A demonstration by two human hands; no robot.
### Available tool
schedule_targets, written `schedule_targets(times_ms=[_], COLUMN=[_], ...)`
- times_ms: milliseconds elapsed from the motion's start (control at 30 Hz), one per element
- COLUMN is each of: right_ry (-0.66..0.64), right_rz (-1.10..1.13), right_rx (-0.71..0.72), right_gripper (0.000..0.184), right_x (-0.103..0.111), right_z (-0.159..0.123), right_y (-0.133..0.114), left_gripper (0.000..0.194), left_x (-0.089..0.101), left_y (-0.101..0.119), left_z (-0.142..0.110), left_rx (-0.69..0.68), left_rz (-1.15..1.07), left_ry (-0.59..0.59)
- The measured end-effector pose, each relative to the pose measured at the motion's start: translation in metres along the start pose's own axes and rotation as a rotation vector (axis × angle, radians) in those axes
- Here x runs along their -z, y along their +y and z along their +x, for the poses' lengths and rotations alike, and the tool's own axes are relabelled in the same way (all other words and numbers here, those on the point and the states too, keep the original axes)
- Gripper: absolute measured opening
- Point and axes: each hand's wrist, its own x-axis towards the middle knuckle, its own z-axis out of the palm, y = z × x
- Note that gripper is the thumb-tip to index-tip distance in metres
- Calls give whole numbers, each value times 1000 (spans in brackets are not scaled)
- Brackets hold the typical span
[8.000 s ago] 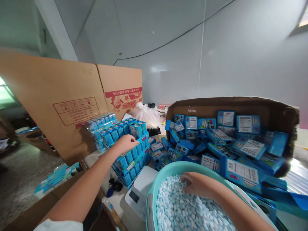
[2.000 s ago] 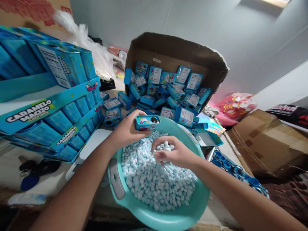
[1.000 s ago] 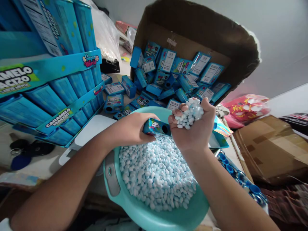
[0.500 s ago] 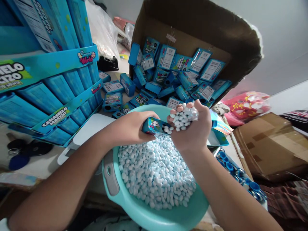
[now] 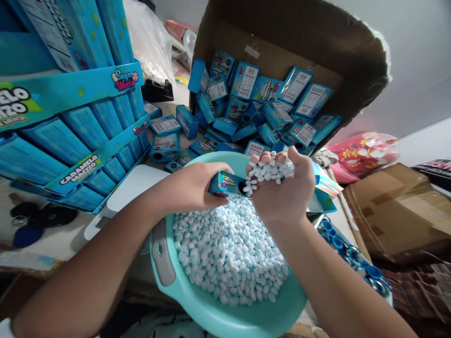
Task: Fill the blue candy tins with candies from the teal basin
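Gripped in my left hand is a small blue candy box, tilted on its side with its opening toward the right. My right hand is cupped, palm up, against that opening and bears a heap of small white candies. Some candies bunch at the mouth of the box, between it and my fingers. Both hands are above a turquoise basin with grey handles, which holds a large mound of white and pale blue candies.
Behind the basin, a tipped cardboard carton spills many blue boxes. Stacked display trays stand at left beside a white device. Blue caps lie at right, near another cardboard box.
Candies have shifted in my right palm toward the fingers, leaving more of the palm bare. More candies bunch at the box opening. My left hand has hardly moved.
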Motion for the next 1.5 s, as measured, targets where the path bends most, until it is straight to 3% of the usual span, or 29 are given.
schedule_targets(times_ms=[200,367,567,800,1333,1500], right_ry=[75,-34,17,-62,-15,-27], right_rz=[5,-84,-32,-169,-98,-117], right_rx=[-4,68,83,194,117,146], right_gripper=[24,26,29,37,38,38], right_x=[-5,-1,-7,-9,-5,-5], right_z=[-2,-1,-8,-12,-6,-5], right_y=[5,6,7,13,13,12], left_gripper=[38,31,29,28,45,40], left_x=[-1,-1,-3,-3,2,1], left_y=[-2,-2,-4,-4,-1,-2], left_z=[0,0,1,1,-1,-1], left_rx=[-1,6,15,37,-32,24], left_rz=[22,-2,-12,-16,43,28], left_ry=[1,-3,7,-2,-106,-37])
